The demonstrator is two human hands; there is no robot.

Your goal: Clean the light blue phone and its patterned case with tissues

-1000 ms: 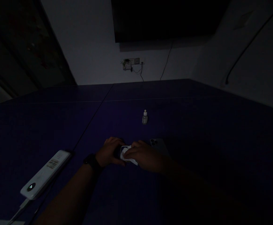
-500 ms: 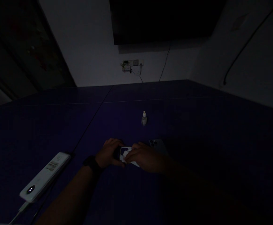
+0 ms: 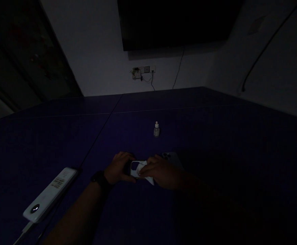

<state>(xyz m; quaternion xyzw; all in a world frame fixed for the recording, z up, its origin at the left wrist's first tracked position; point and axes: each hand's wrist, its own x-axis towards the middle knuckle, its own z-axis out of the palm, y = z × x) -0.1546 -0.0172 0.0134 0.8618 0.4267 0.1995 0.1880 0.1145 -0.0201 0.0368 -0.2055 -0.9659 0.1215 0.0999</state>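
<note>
A broad, flat, dark blue-purple surface is crossed by a straight black line. On it are laid a long white device with a round dark display and a grey phone, camera side up; beyond them a small pale dropper bottle is stood upright. Whether it is touched by the pale rectangular phone-like piece cannot be told.

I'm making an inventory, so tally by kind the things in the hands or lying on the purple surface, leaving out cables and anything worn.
Phone case, apparently: 1
White tissue or cloth: 1
Phone: 1
Dropper bottle: 1
White device with round display: 1
Total: 5
</note>
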